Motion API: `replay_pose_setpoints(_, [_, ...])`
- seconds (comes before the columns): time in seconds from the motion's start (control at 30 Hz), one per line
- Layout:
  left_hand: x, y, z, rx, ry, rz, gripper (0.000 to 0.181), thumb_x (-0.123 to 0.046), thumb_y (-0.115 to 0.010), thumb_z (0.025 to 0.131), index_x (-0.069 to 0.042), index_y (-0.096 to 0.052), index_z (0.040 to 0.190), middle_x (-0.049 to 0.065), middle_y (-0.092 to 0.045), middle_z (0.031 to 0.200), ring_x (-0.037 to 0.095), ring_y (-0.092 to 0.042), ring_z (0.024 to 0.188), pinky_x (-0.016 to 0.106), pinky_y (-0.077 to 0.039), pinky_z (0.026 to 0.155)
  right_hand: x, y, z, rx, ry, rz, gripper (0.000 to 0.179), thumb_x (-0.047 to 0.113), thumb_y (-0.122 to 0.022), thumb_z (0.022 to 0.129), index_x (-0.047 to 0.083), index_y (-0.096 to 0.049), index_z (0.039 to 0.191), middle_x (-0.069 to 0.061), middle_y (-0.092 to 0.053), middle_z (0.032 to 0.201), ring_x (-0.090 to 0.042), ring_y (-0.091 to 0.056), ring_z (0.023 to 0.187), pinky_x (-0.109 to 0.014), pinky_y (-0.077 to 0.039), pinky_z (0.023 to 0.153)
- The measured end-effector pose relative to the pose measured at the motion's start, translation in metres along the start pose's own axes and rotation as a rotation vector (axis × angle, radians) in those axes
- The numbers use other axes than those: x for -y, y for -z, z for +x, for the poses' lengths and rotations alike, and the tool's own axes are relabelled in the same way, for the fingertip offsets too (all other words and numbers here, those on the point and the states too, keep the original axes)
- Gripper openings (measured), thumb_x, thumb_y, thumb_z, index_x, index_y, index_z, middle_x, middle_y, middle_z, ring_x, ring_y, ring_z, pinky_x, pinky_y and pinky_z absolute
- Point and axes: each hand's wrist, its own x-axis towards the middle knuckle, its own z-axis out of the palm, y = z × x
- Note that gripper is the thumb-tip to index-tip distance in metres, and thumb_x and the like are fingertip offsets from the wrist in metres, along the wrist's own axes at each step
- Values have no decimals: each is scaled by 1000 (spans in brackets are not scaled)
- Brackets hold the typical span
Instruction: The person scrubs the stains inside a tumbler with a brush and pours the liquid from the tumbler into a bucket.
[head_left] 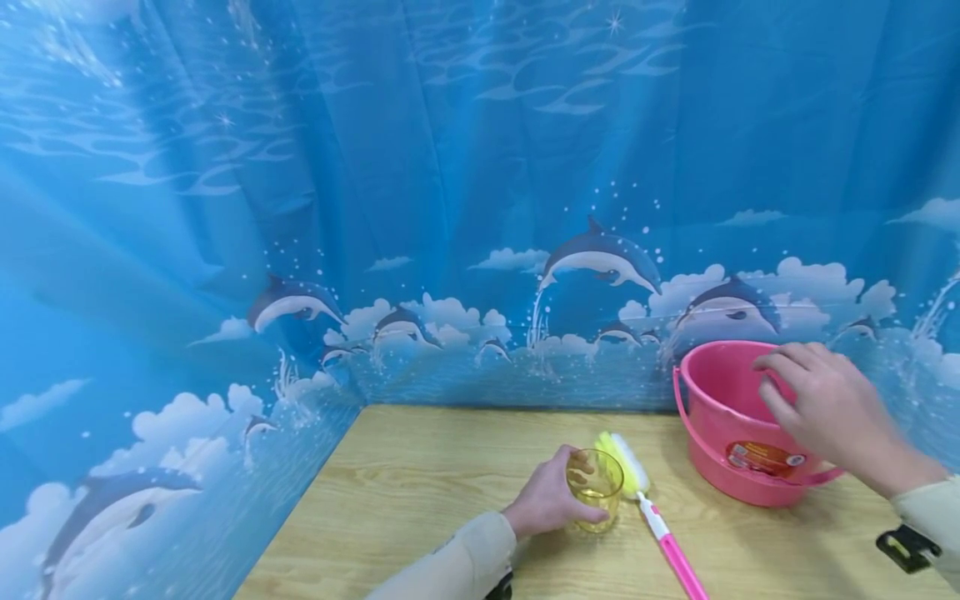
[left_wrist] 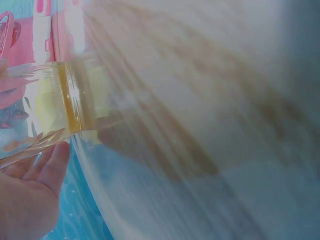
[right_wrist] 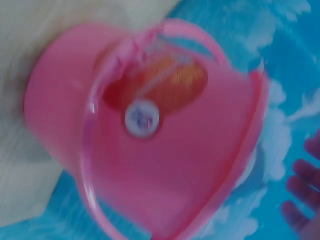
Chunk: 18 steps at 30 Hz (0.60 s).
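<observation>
My left hand point(head_left: 549, 497) holds a clear yellow drinking glass point(head_left: 606, 497) around its side, the glass standing upright on the wooden table. In the left wrist view, the fingers lie along the wall of the glass point(left_wrist: 75, 97), near its thick amber base. Over the front right rim of a pink bucket point(head_left: 723, 442) hangs my right hand point(head_left: 832, 400), fingers loosely bent and nothing in them. Fingertips point(right_wrist: 302, 187) show beside the bucket's mouth in the blurred right wrist view. Just right of the glass lies a brush point(head_left: 651, 508) with a yellow and white sponge head and a pink-and-white handle.
The bucket's pink handle point(head_left: 821, 477) hangs down across its front, below an orange label. A blue curtain point(head_left: 480, 208) printed with dolphins and clouds rises behind and to the left of the light wooden table point(head_left: 420, 475).
</observation>
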Motion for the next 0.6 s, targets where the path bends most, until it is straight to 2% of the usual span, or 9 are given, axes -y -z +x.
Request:
replay_pose_setpoints(0.03, [0,0,0,0,1,2,76,-25,-95,64,-21,-52,127,-6,-67,115,10,-64,101,26,-53,89,-5,-1,2,34,-48,-22,31,15,-75,79,-1,-68,105,-23,-65,108,-45,-55,102,-63,-47,81])
replay_pose_setpoints(0.07, [0,-1,0,-2,2,4,76,-26,-95,64,-21,-53,126,-6,-68,115,9,-64,100,26,-53,89,-10,-2,4,70,-95,-42,34,14,-77,78,-2,-67,107,-25,-63,110,-47,-53,104,-65,-45,81])
replay_pose_setpoints(0.23, [-1,-2,0,-2,11,15,75,-28,-95,63,-21,-53,125,-6,-68,114,7,-63,99,27,-53,89,-38,-13,7,196,-275,-51,39,15,-74,84,-8,-61,114,-34,-54,119,-56,-44,110,-71,-41,80])
replay_pose_setpoints(0.33, [0,-4,1,2,10,9,74,-29,-95,64,-22,-53,125,-7,-67,114,6,-62,99,27,-53,89,-55,-17,6,256,-355,-37,42,16,-71,87,-12,-58,115,-38,-51,118,-57,-44,107,-72,-43,77])
replay_pose_setpoints(0.43, [-1,-5,1,4,2,-3,74,-27,-95,65,-22,-53,125,-6,-67,114,6,-62,99,26,-53,89,-71,-18,4,326,-421,1,47,15,-72,88,-17,-53,115,-40,-53,107,-55,-50,94,-58,-53,61])
replay_pose_setpoints(0.53, [-2,-6,1,10,-4,-9,75,-27,-95,65,-21,-53,126,-6,-67,114,6,-62,99,25,-53,89,-85,-18,0,402,-471,48,51,14,-71,89,-23,-48,116,-39,-54,95,-48,-55,79,-43,-52,47])
replay_pose_setpoints(0.6, [-3,-6,1,16,-8,-12,76,-26,-94,65,-20,-52,128,-6,-67,115,6,-62,99,26,-53,89,-92,-18,-3,451,-499,69,54,15,-67,91,-26,-44,118,-39,-55,91,-43,-57,73,-41,-52,46])
